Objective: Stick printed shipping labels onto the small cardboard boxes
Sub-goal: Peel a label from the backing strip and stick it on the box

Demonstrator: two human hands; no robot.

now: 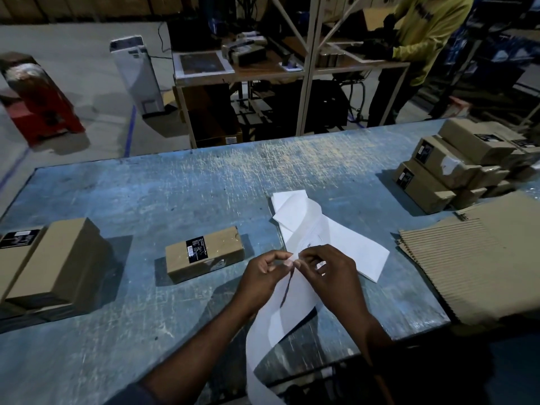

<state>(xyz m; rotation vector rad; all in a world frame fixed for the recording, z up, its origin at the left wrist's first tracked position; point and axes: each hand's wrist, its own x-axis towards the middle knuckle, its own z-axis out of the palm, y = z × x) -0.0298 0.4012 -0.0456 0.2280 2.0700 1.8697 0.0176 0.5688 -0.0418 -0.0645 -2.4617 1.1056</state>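
Pinching the label strip [301, 301] at lower centre of frame with left hand [261, 270] and right hand [327, 270], fingertip to fingertip, probably lifting a label off its backing. Keeping the small cardboard box [204, 254] just left on the worktop [175, 185], ready for sticking.

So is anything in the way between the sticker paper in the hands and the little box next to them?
Nothing visible is. The left hand and right hand pinch the label strip; the small box lies just left of them, with only bare blue table between.
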